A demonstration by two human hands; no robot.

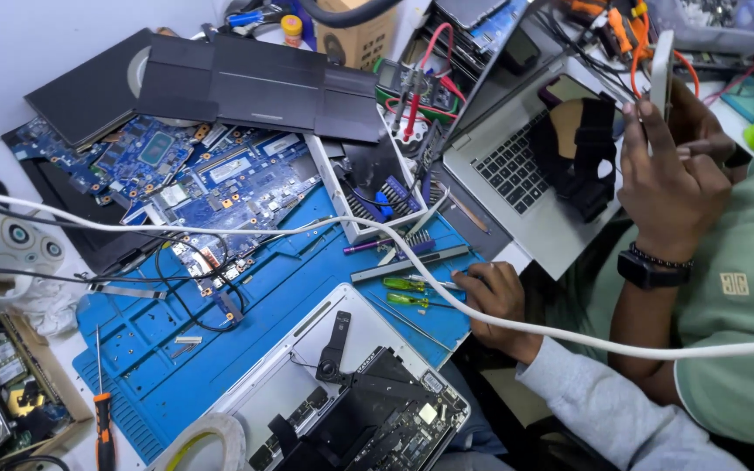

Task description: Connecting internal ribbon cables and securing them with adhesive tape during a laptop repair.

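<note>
Head view. One right hand [495, 295], grey-sleeved, lies at the blue mat's [220, 366] 3 o'clock edge, fingers curled beside two green screwdrivers [407, 291]; whether it pinches one cannot be told. One orange screwdriver [103, 423] lies at 7 o'clock. A co-worker's hand [669, 187] grips one phone [661, 74] at 2 o'clock. Bare mat lies lower-left.

One hand [492, 292] rests on the blue mat [246, 331] beside two green screwdrivers [407, 291]; an open laptop [342, 401] lies just below it.
</note>
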